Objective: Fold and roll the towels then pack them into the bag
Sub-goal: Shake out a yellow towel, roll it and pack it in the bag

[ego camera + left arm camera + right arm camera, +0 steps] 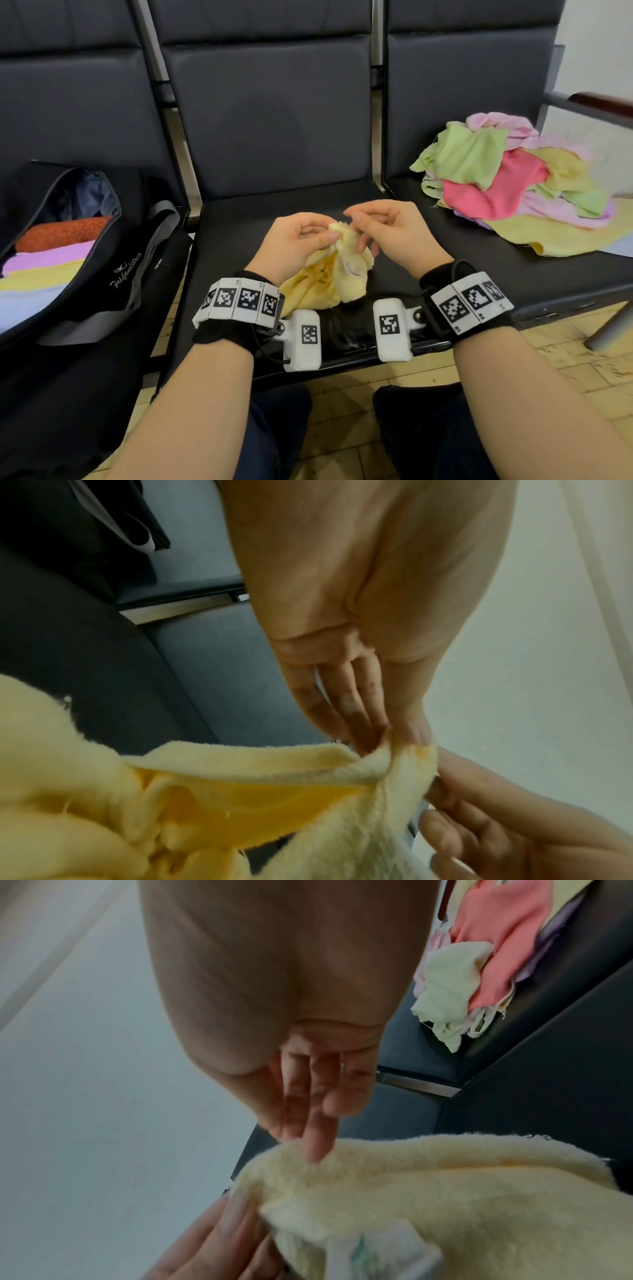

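A pale yellow towel (329,277) hangs crumpled over the middle seat, its lower part resting on the cushion. My left hand (330,230) pinches its top edge between thumb and fingers, seen close in the left wrist view (400,737). My right hand (356,229) pinches the same edge right beside it, fingers curled. In the right wrist view the right hand's fingertips (313,1148) lie on the towel (445,1204), which carries a white label. The open black bag (113,274) on the left seat holds rolled towels in orange, purple, yellow and light blue.
A loose pile of towels (513,181), green, pink, yellow and lilac, covers the right seat. Dark padded seat backs (267,113) rise behind. A metal armrest (596,102) borders the pile at far right. My knees and the tiled floor lie below the seat's front edge.
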The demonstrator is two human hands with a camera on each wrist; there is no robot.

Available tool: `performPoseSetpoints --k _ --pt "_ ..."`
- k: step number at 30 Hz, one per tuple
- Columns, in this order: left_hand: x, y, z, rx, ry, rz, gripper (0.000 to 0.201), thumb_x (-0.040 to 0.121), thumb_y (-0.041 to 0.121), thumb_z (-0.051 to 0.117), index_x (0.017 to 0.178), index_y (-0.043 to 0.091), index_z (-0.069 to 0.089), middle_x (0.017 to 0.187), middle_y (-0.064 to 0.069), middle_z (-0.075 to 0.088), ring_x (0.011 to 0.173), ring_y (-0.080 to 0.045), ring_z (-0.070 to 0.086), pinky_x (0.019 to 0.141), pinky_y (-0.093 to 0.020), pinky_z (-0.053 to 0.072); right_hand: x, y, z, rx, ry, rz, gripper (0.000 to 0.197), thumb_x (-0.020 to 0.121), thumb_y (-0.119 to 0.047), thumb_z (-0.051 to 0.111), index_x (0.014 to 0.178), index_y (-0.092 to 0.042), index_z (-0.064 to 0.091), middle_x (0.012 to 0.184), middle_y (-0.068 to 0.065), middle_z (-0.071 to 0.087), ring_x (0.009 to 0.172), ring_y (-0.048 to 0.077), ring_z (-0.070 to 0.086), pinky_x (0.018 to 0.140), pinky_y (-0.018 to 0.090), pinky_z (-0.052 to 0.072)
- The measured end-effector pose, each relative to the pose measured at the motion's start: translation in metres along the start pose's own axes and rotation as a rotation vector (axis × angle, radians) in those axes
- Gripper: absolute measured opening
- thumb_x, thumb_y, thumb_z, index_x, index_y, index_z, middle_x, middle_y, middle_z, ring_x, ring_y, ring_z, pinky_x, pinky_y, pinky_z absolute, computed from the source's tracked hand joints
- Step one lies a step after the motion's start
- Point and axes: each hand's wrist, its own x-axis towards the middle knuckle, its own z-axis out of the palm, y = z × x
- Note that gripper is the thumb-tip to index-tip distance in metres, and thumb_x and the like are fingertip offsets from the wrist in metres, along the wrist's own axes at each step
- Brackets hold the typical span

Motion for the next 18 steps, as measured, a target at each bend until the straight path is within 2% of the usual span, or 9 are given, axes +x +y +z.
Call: performPoseSetpoints --k 2,3,5,7,9,11,14,16,18 --pt "-0.002 0.0 -0.006 0.087 -0.05 0.031 0.014 0.086 0.011 0.067 0.094 0.022 0.07 0.092 0.002 0.073 0.087 -0.006 0.068 0.078 -0.017 0.053 0.003 0.003 0.0 -0.071 -0.027 0.025 0.02 0.093 -0.01 0.059 0.111 -0.017 0.067 0.073 -0.014 0.07 0.05 0.006 0.057 0.052 0.015 0.045" --pt "-0.003 0.0 -0.009 0.129 -0.065 0.046 0.015 0.086 0.012 0.067 0.094 0.025 0.07 0.092 0.004 0.073 0.087 -0.006 0.068 0.079 -0.017 0.052 0.004 0.003 0.001 -0.107 -0.081 0.035 0.025 0.093 -0.008 0.059 0.114 -0.02 0.065 0.082 -0.02 0.069 0.049 0.005 0.057 0.053 0.016 0.046" --pt "-0.004 0.0 -0.017 0.154 -0.072 0.058 0.015 0.087 0.012 0.066 0.095 0.025 0.07 0.086 0.006 0.073 0.077 -0.005 0.067 0.073 -0.017 0.051 0.006 0.001 0.005 -0.095 -0.227 0.055 0.033 0.092 -0.002 0.057 0.117 -0.023 0.063 0.098 -0.021 0.067 0.05 0.009 0.057 0.051 0.021 0.049" --pt "-0.006 0.0 -0.024 0.112 -0.069 0.041 0.013 0.089 0.01 0.063 0.097 0.019 0.069 0.076 0.006 0.072 0.058 -0.008 0.061 0.053 -0.017 0.046 0.007 0.001 0.009 -0.051 -0.327 0.082 0.031 0.092 0.0 0.058 0.115 -0.021 0.064 0.088 -0.015 0.072 0.053 0.015 0.058 0.052 0.024 0.05" --pt "-0.009 0.0 -0.031 0.058 -0.057 0.026 0.012 0.089 0.008 0.062 0.099 0.014 0.067 0.078 0.0 0.072 0.055 -0.012 0.063 0.047 -0.019 0.046 0.008 -0.001 0.013 -0.08 -0.354 0.083 0.023 0.09 -0.006 0.063 0.105 -0.022 0.067 0.078 -0.013 0.072 0.056 0.013 0.058 0.053 0.022 0.049" --pt "-0.01 -0.001 -0.036 -0.012 -0.044 0.02 0.013 0.09 0.007 0.06 0.1 0.011 0.066 0.083 -0.006 0.073 0.066 -0.018 0.069 0.057 -0.023 0.055 0.009 -0.004 0.017 -0.097 -0.314 0.068 0.016 0.087 -0.01 0.068 0.096 -0.024 0.068 0.067 -0.016 0.068 0.052 0.006 0.056 0.05 0.018 0.045" --pt "-0.009 -0.002 -0.04 -0.07 -0.005 0.049 0.014 0.09 0.002 0.058 0.099 0.009 0.066 0.087 -0.011 0.072 0.079 -0.021 0.07 0.073 -0.028 0.058 0.012 -0.006 0.02 -0.143 -0.143 0.014 0.009 0.086 -0.014 0.071 0.087 -0.021 0.067 0.054 -0.02 0.061 0.045 0.0 0.053 0.048 0.013 0.041" --pt "-0.007 -0.001 -0.04 -0.068 0.048 0.089 0.015 0.09 0.0 0.058 0.098 0.01 0.066 0.086 -0.009 0.071 0.078 -0.019 0.069 0.075 -0.029 0.057 0.015 -0.003 0.023 -0.307 -0.055 -0.069 0.007 0.085 -0.022 0.071 0.084 -0.026 0.067 0.061 -0.018 0.062 0.054 -0.002 0.054 0.056 0.019 0.043" --pt "-0.005 0.0 -0.039 -0.046 0.105 0.135 0.016 0.09 0.0 0.058 0.097 0.012 0.066 0.083 -0.007 0.07 0.076 -0.015 0.068 0.073 -0.025 0.055 0.017 0.002 0.027 -0.489 -0.012 -0.131 0.003 0.086 -0.03 0.067 0.088 -0.028 0.068 0.077 -0.015 0.061 0.068 0.0 0.054 0.067 0.029 0.046"
